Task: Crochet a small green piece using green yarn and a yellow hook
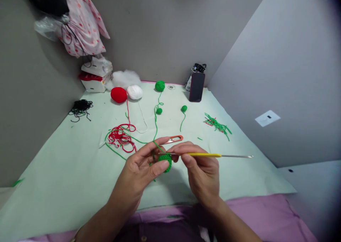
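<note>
My left hand [145, 164] pinches a small green crochet piece [165, 162] between thumb and fingers. Green yarn [156, 128] runs from over that hand's index finger back toward a green yarn ball [160, 86]. My right hand [204, 171] is closed around the yellow grip of a crochet hook [205, 155]. One metal end of the hook points left and meets the top edge of the green piece; the other end sticks out to the right. An orange thread snipper [176, 139] lies on the table just beyond my fingers.
Tangled red yarn [121, 137] lies left of my hands, with a red yarn ball [118, 94] and white yarn ball [135, 92] behind. Two small green crocheted balls [184, 108] sit mid-table. Green scraps [217, 124] lie right; a phone [197, 87] stands at the back. Black yarn [80, 108] is far left.
</note>
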The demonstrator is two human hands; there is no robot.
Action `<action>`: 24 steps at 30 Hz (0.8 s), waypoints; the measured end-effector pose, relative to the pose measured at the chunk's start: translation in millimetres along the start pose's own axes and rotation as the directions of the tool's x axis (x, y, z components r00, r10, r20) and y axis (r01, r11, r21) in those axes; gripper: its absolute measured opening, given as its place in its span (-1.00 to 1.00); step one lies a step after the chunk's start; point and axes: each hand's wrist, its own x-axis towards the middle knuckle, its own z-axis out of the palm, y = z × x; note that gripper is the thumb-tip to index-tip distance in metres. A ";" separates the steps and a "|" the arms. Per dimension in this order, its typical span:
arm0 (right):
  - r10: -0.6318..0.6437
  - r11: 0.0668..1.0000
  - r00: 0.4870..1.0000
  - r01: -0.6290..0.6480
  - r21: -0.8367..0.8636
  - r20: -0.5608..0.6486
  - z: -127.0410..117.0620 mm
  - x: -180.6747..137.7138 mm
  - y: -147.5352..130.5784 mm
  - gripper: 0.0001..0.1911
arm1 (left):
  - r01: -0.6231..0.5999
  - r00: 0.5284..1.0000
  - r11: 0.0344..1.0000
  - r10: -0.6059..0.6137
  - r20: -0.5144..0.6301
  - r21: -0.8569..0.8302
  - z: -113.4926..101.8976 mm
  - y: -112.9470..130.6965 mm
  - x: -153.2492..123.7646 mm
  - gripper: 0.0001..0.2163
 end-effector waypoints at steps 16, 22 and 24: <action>0.124 0.976 0.992 -0.123 0.178 0.009 -3.1 1.1 6.7 -0.85 | 0.043 0.993 0.999 -0.043 0.109 0.002 -8.8 0.9 4.1 -0.67; 0.236 0.917 0.970 -0.240 0.317 0.051 -1.7 3.2 8.9 -0.86 | -0.045 0.995 0.985 0.030 0.094 0.168 -15.3 1.0 1.5 -0.63; 0.285 0.874 0.956 -0.287 0.392 0.064 -2.2 6.1 8.2 -0.84 | -0.057 0.997 0.982 0.048 0.055 0.179 -16.7 2.2 1.4 -0.62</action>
